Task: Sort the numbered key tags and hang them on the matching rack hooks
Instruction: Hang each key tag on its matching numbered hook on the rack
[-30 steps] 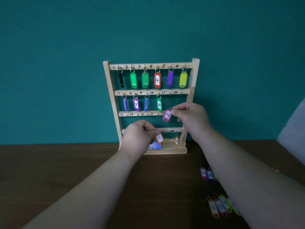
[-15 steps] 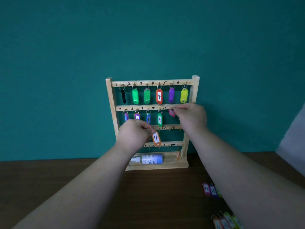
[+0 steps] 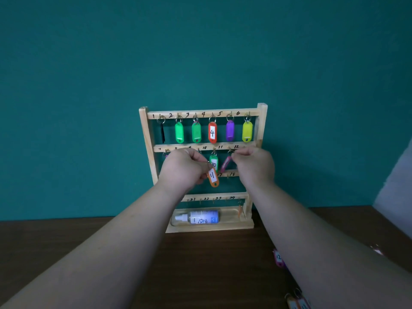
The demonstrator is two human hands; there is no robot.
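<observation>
Two bare hands are raised before an upright pale wooden key rack point(image 3: 144, 134), which stands on the far part of the dark brown wooden desk point(image 3: 200, 268) against a teal wall point(image 3: 89, 85). Left grip point(image 3: 182, 170): fingers curled, thumb and fingertips pinching the top of an orange plastic key tag marked 11 point(image 3: 213, 177), which hangs free in front of the third rail and overlaps the lower end of the green key tag marked 10 point(image 3: 214, 162). Right grip point(image 3: 254, 168): fingers curled, tips closed at the ring of a pink plastic key tag point(image 3: 225, 164) hanging tilted under the number 11 on the second rail; whether that ring sits on the hook cannot be told. Top rail, left to right: black tag point(image 3: 162, 132), light green tag point(image 3: 179, 132), darker green tag point(image 3: 196, 132), red-orange tag marked 4 point(image 3: 212, 132), purple tag point(image 3: 230, 131), yellow-green tag point(image 3: 247, 131). Clear spray bottle point(image 3: 200, 217): lying on its side in the rack's base tray. Pink tag marked 12 point(image 3: 278, 257): loose on the desk, near right.
</observation>
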